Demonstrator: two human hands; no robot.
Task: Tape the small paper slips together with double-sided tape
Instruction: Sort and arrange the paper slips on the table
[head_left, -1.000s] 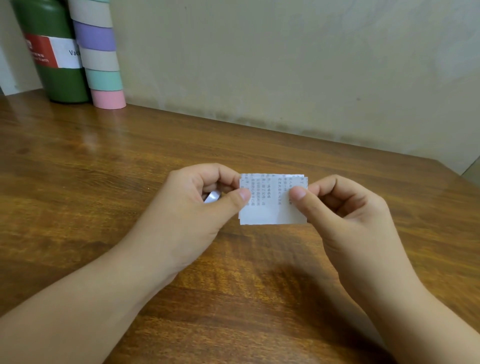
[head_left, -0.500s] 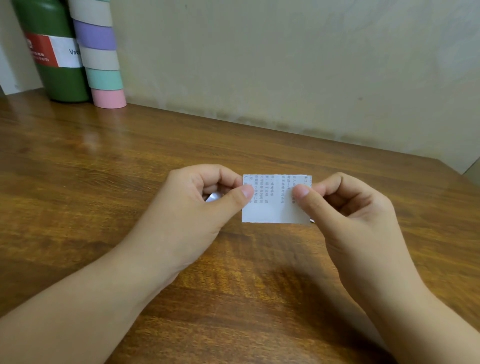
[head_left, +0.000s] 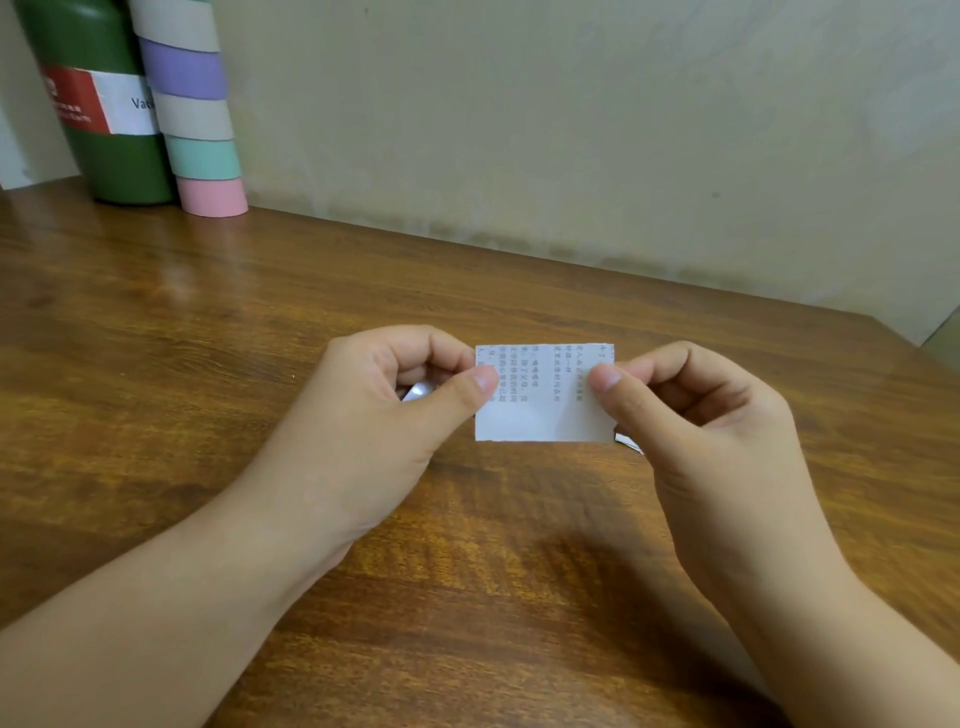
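Holding slips (head_left: 543, 410) squarer than before

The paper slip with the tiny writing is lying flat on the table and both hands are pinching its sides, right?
Not quite. The head view shows the paper slip held up above the wooden table, not lying flat on it. The rest is right: the left hand pinches its left side and the right hand pinches its right side.

Light: soft, even, moderately bright
Glare: pale sheen on the counter (head_left: 171, 280) far left
Shadows: faint, under the forearms
Edges: wide-angle bending
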